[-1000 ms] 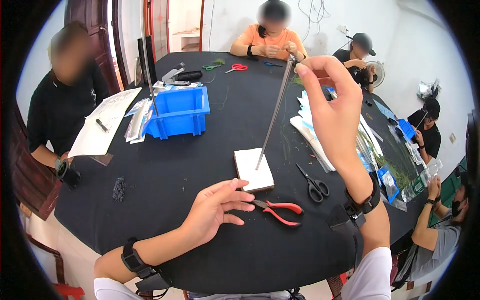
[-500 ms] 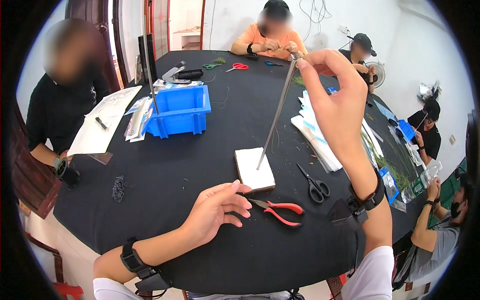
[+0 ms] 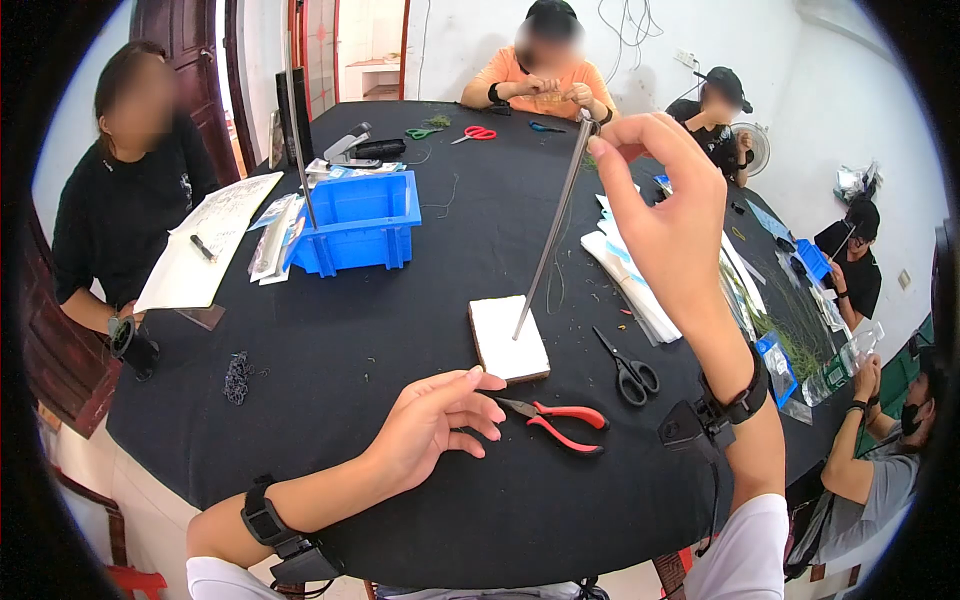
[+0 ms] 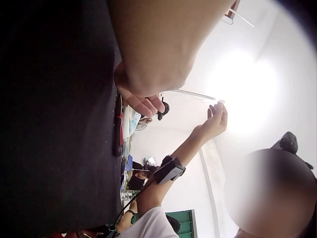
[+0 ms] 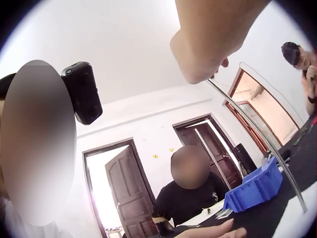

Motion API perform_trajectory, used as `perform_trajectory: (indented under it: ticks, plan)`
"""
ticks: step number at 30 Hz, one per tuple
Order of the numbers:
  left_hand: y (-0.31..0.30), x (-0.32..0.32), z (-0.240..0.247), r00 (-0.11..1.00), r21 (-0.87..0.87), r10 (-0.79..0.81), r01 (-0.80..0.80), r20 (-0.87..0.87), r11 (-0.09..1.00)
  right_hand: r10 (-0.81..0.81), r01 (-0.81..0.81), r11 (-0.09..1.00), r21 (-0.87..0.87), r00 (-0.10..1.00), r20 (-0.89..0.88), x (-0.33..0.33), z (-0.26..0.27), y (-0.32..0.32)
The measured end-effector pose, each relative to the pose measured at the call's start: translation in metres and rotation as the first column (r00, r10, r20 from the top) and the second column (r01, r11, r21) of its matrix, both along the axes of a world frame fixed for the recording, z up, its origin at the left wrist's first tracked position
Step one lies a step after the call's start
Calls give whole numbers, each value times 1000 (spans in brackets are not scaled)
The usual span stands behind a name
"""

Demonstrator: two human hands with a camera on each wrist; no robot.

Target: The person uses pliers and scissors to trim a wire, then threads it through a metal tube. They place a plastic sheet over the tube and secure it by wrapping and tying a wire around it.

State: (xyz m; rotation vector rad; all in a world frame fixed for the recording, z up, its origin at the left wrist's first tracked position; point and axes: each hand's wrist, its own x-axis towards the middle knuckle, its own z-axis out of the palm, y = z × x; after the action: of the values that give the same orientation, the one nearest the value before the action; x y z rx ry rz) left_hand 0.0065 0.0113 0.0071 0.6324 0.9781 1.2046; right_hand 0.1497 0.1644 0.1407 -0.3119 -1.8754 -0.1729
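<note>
A thin metal rod (image 3: pixel 552 235) rises at a slant from a white-topped block (image 3: pixel 510 350) on the black table. Up at the rod's top end, the right hand (image 3: pixel 672 200) pinches with thumb and index finger; what lies between the fingertips is too small to tell. The left hand (image 3: pixel 430 420) is low by the block's near edge, its fingers loosely bent and holding nothing. Its fingertips lie close to the tips of red-handled pliers (image 3: pixel 560 420); whether they touch is unclear. In the right wrist view the rod (image 5: pixel 262 139) runs up to the right hand (image 5: pixel 213 44).
Black scissors (image 3: pixel 628 372) lie right of the block. Beyond are a blue bin (image 3: pixel 365 225), white paper strips (image 3: pixel 630 280) and an open notebook (image 3: pixel 205 245). A dark tangle (image 3: pixel 238 378) lies at left. Several people sit around the table.
The right hand stays at the rod's top, its fingers shifted slightly. The left hand is nearly unmoved. The person at the left has raised and turned their head.
</note>
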Motion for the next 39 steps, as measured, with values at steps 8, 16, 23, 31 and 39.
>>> perform_trajectory:
  ticks: [8, 16, 23, 31, 39]
  plan:
    - [0, -1, -2, 1000, 9, -20, 20, -3, 1000, 10, -7, 979, -205, 1000, 13, 7, -26, -7]
    - [0, 0, -3, 999, 23, -38, 38, -3, 999, 312, -278, 571, -772, 944, -109, 26, -55, -9]
    - [0, 0, -3, 999, 22, -43, 43, -7, 999, 400, -370, 275, -887, 883, -244, 33, -71, -7]
    - [1, 0, -2, 999, 6, -44, 44, -5, 999, 416, -409, 166, -897, 854, -312, 35, -84, -12]
    - [1, 0, -2, 999, -1, -45, 45, 7, 999, 508, -451, 147, -880, 798, -325, 27, -98, -19]
